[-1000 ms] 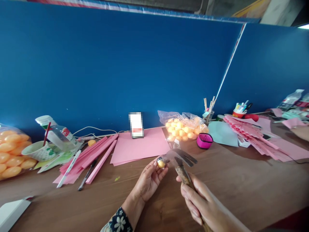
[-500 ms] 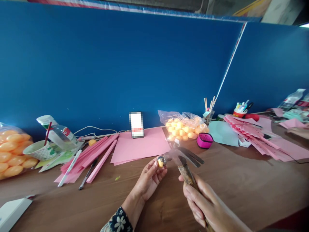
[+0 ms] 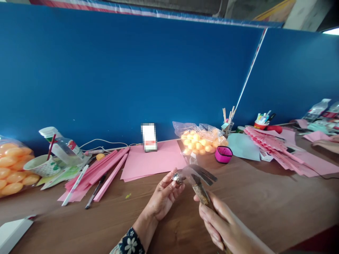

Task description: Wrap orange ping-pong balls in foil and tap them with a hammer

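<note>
Between the fingertips of my left hand [image 3: 164, 197] is a small round ball [image 3: 177, 177], its visible side speckled silver and dark. My right hand [image 3: 221, 218] is wrapped around the worn wooden handle of a claw hammer [image 3: 200, 190]. The hammer's striking face points left, right at the ball; I cannot tell whether they touch. The claw points right. Both hands are held above the brown table [image 3: 259, 204]. Beyond them lies a stack of pink paper [image 3: 161, 164].
A phone-like object [image 3: 149, 137], blurred out, stands on the pink paper. Bags of orange balls [image 3: 198, 141] sit behind and far left. A magenta band [image 3: 223, 154], folded pink paper [image 3: 270, 144], pens [image 3: 96, 188], a paper cup [image 3: 39, 165] and bottles surround. Another person's hand [image 3: 327, 144] rests far right.
The hammer and my right hand have shifted slightly left, closer to the ball. The ball has turned: its orange side showed before, and its speckled side faces me now.
</note>
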### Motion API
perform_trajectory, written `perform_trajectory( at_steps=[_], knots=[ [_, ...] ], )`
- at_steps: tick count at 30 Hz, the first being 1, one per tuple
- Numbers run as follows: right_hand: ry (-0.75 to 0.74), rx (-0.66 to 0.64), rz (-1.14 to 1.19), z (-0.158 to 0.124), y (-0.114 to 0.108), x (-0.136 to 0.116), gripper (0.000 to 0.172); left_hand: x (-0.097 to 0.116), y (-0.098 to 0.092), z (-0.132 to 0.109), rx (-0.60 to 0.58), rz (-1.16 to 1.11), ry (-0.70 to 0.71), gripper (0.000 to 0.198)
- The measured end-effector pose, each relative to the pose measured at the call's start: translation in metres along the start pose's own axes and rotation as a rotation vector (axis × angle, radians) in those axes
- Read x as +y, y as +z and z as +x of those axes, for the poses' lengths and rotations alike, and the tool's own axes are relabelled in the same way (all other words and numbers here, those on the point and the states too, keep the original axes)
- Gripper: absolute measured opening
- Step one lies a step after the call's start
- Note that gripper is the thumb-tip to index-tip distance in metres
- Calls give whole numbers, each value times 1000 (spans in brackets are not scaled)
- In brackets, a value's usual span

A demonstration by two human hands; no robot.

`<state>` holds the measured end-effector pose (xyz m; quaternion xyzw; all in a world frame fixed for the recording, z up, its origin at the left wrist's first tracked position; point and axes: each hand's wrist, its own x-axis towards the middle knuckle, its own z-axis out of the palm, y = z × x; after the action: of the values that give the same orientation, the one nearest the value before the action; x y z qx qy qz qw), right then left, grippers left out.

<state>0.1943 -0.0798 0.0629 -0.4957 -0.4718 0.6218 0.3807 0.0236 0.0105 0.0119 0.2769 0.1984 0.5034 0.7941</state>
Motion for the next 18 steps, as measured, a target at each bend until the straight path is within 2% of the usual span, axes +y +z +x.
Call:
perform_trajectory(
  at_steps=[5,11,18],
  knots=[
    [-8,18,38,-3,0,-5,50,0,-1,0,32,22,11,44],
    [-18,84,46,-10,0,-16,49,0,-1,0,-2,34,27,28],
    [6,22,-28,-6,1,-6,49,1,-1,0,19,51,0,34]
  ],
)
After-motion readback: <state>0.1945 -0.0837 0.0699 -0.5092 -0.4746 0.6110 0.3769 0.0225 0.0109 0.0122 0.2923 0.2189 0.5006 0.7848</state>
